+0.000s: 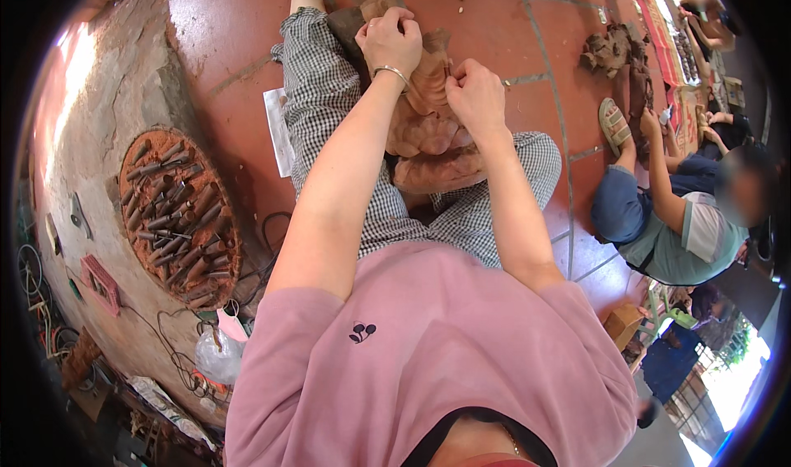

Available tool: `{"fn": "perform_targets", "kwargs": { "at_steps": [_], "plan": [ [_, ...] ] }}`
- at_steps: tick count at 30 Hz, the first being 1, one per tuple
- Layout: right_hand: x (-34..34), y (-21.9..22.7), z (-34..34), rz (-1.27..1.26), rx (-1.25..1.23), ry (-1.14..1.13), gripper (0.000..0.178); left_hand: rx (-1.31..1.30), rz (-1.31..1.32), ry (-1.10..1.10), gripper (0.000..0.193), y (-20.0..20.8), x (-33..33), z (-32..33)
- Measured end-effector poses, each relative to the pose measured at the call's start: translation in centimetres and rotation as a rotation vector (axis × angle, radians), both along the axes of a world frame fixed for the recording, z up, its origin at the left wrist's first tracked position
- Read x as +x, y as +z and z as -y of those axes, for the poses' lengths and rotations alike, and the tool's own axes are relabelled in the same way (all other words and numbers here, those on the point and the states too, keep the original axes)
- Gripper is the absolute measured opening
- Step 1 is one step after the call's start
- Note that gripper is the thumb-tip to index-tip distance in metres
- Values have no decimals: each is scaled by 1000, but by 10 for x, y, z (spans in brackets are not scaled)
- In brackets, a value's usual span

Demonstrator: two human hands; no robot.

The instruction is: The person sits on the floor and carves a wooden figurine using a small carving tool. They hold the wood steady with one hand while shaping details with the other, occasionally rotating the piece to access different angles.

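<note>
Brown carved wooden piece [424,131], rounded lobes toward the near end, curved grooves midway, lying between bent legs [320,88]

Red-brn carving [430,129], blk/wht checked trousers [317,76], dusty-pink tee [461,327] w/ blk cherry motif [361,332], terracotta-red floor tiles [486,22]

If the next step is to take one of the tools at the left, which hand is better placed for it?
Probably the left hand: it is on the same side as the tools. The right hand would likely have to cross over the carving.
</note>
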State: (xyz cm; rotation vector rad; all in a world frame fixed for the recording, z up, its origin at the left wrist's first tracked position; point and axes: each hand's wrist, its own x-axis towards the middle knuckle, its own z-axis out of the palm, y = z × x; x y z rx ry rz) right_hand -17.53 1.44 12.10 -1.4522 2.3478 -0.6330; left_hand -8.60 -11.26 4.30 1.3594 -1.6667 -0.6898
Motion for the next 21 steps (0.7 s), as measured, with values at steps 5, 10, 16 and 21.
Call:
{"fn": "perform_targets", "kwargs": {
  "at_steps": [5, 10, 16, 21],
  "plan": [
    [11, 9, -8, 16, 99, 26, 13, 36, 39, 3, 17, -3, 3, 0],
    [6, -3, 6, -88, -40, 5, 12, -14, 11, 8, 17, -3, 2, 2],
    [14, 4, 2, -120, -43, 66, 10, -22, 34, 25, 16, -6, 2, 6],
    [9, -5, 6, -185, -99, 119, 8, -5, 20, 5, 17, -4, 1, 3]
  ]
}}
